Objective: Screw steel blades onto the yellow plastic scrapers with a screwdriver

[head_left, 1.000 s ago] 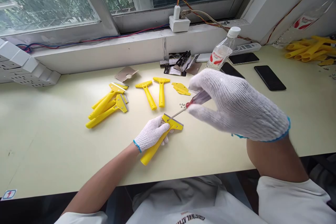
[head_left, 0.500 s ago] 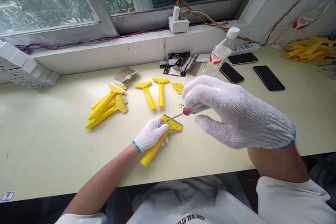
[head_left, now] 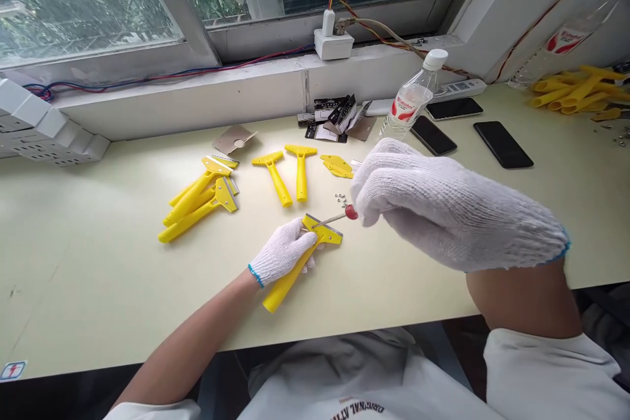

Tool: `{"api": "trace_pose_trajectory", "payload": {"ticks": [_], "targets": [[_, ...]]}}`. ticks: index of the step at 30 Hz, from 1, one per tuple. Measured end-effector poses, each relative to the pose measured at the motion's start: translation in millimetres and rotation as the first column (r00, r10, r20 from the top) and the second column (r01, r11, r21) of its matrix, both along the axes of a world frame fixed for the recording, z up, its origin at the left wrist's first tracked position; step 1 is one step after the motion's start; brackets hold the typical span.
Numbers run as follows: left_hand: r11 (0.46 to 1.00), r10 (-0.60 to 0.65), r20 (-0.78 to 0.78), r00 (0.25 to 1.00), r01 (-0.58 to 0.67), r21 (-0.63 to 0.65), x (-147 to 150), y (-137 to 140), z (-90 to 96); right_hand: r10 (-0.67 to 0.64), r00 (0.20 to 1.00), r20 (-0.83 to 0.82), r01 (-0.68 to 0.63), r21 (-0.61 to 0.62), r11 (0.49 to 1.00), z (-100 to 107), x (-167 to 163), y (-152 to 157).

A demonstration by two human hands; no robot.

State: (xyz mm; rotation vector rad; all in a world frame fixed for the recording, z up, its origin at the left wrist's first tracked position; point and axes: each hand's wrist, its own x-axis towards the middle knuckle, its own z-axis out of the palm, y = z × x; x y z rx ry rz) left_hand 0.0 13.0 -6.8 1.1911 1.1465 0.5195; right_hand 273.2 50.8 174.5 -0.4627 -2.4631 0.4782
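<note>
My gloved left hand point(head_left: 283, 252) is closed around a yellow scraper point(head_left: 290, 281) near its head, holding it just above the table with the handle toward me. In my gloved right hand point(head_left: 433, 207) is a screwdriver point(head_left: 350, 212) with a red handle, mostly hidden by the fingers. Its tip meets a screw at the left side of the scraper's head. Small screws or nuts point(head_left: 339, 198) lie just beyond the shaft. Farther back are yellow head plates point(head_left: 336, 166), partly behind my right hand, and two yellow scraper handles point(head_left: 273, 178).
Several scrapers with blades point(head_left: 201, 203) are piled at the left. Behind sit a cardboard piece point(head_left: 235, 139), black-and-white packaging point(head_left: 339, 118) and a water bottle point(head_left: 408, 102). Phones point(head_left: 503, 144) lie at the right, with more yellow handles point(head_left: 573, 93) beyond. White boxes point(head_left: 54, 128) stand far left.
My right hand has turned at the wrist and its fingers have closed in around the screwdriver's handle. The left hand and scraper hold their place.
</note>
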Motion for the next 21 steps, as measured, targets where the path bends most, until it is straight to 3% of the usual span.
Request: {"api": "trace_pose_trajectory", "payload": {"ticks": [3,6,8,10,13,17,21], "targets": [[1.0,0.007,-0.013,1.0,-0.007,-0.006,1,0,3.1,-0.14,0.99,0.015,0.139,0.029,0.99,-3,-6,-5],[1.0,0.002,-0.014,1.0,-0.003,-0.017,0,0,3.1,-0.454,0.888,0.073,0.442,0.138,0.886,-8,-8,-11],[1.0,0.006,-0.006,1.0,-0.006,-0.02,-1,0,1.0,-0.538,0.834,0.123,0.509,0.207,0.836,-10,-6,-12],[1.0,0.006,0.004,1.0,-0.006,-0.02,-1,0,-1.6,-0.471,0.868,0.16,0.437,0.208,0.875,-10,-2,-12],[1.0,0.009,0.013,1.0,-0.009,-0.013,-2,0,-3.4,-0.27,0.954,0.134,0.247,0.165,0.955,-6,4,-9],[1.0,0.008,-0.005,1.0,-0.008,-0.01,0,0,0.6,-0.07,0.993,0.094,0.059,0.121,0.991,-1,3,-8],[1.0,0.018,-0.03,0.999,-0.018,-0.007,2,0,7.1,-0.102,0.992,0.074,0.093,0.114,0.989,-3,-4,-9]]}}
